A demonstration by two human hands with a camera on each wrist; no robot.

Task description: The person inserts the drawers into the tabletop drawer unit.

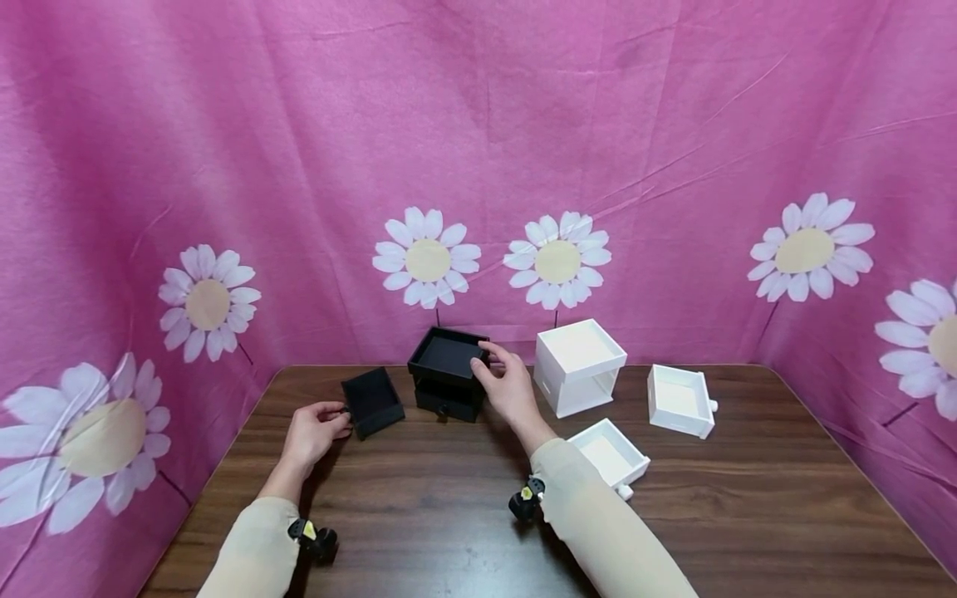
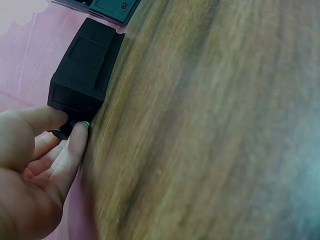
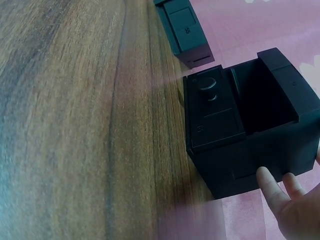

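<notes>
The left hand (image 1: 318, 433) pinches, seemingly by its knob (image 2: 60, 134), a square black plastic drawer (image 1: 370, 400) around nine o'clock of a boxy black plastic cabinet (image 1: 446, 359). The loosely extended right hand (image 1: 510, 384) touches the cabinet's three-o'clock side.

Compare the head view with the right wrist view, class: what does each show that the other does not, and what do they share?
Only the head view: the left hand, pinching the loose black drawer near its knob; the white cabinet; and two loose white drawers.

Only the right wrist view: a small marking legible as raised detail on the front of the lower drawer.

Both: the black cabinet with its upper slot open, the loose black drawer, the right hand touching the cabinet, the wooden table and pink cloth.
</notes>
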